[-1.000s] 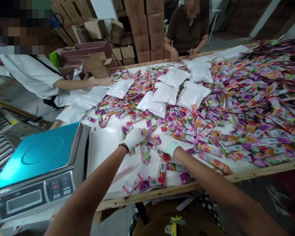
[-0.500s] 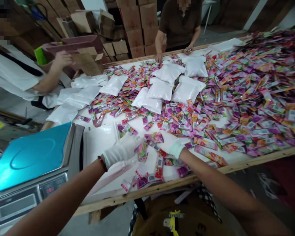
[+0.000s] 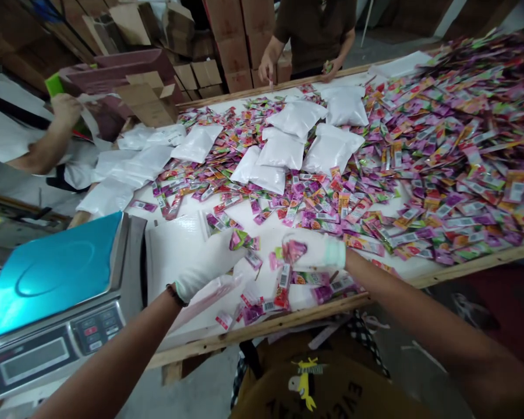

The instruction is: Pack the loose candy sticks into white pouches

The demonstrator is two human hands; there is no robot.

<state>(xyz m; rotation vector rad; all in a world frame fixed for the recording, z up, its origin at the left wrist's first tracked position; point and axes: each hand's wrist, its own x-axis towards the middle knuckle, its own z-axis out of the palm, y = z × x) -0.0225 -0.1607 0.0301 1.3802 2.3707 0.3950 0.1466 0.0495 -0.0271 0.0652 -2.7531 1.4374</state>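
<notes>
My left hand (image 3: 212, 259), in a white glove, is closed on small snack sachets (image 3: 243, 240) with green and purple wrapping. To its right, my right hand (image 3: 318, 249), also gloved, grips a few pink and red sachets (image 3: 294, 251); blur hides how many. Loose sachets lie under and between the hands, among them a red one with a barcode (image 3: 283, 285) and a purple one (image 3: 253, 314). Beneath my left wrist is a clear pinkish plastic bag (image 3: 209, 299) on the white tabletop.
A scale (image 3: 52, 273) with a blue top stands at the left. White filled bags (image 3: 282, 152) rest on the sachets mid-table; a large sachet heap (image 3: 471, 163) covers the right. Opposite, a co-worker's hand (image 3: 266, 71) handles sachets. Another person's arm (image 3: 48, 139) is at the left, by a cardboard box (image 3: 148, 105).
My right hand has shifted right and turned sideways, with sachets in it. My left hand has drawn slightly left, so the hands are farther apart. The left co-worker's hand has moved left.
</notes>
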